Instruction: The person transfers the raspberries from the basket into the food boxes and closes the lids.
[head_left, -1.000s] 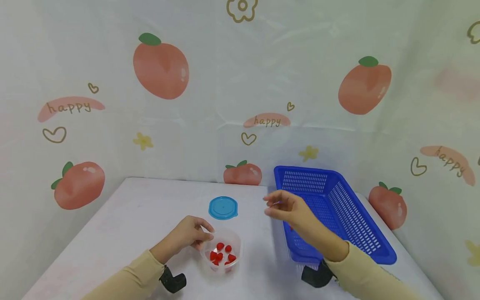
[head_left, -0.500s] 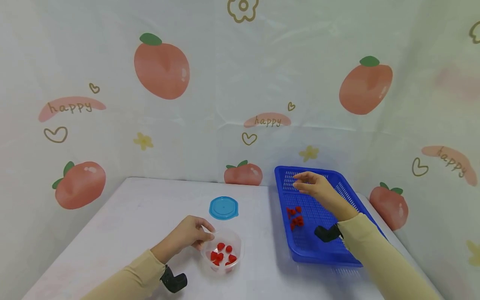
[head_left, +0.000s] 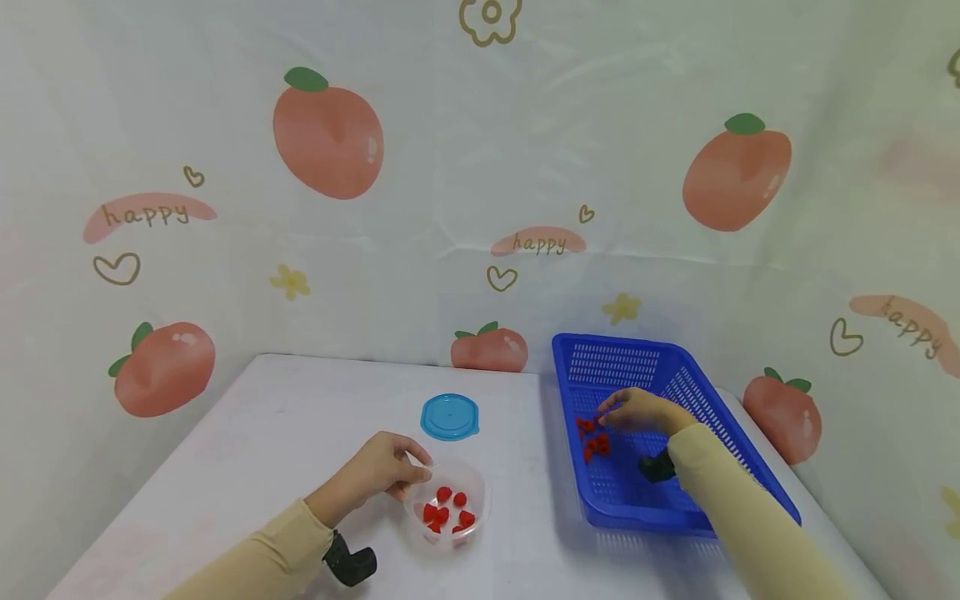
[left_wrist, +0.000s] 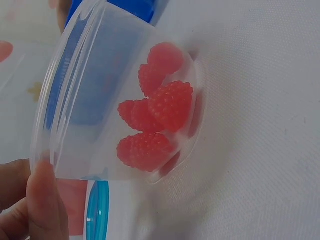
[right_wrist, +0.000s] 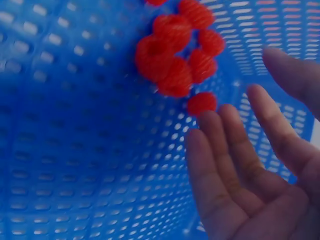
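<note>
My left hand (head_left: pixel 387 463) pinches the rim of a clear plastic tub (head_left: pixel 480 493) between thumb and fingers. Several red raspberries (left_wrist: pixel 170 105) lie on the bottom of that tub, seen through its wall in the left wrist view. Over in the blue plastic basket (head_left: pixel 686 525), my right hand (right_wrist: pixel 255 165) reaches down with its fingers spread and nothing between them. Its fingertips are close to a single raspberry (right_wrist: pixel 202 103), beside a cluster of raspberries (right_wrist: pixel 172 57) on the basket floor. Whether a fingertip touches that berry I cannot tell.
A round blue lid (head_left: pixel 450 417) lies on the white table (head_left: pixel 322 400) behind the tub. The basket's slotted walls rise around the right hand. A white printed cloth (head_left: pixel 420 167) hangs behind the table.
From beside the basket's left rim, my right hand has moved right over the basket, then down among its raspberries. My left hand keeps its hold on the tub.
</note>
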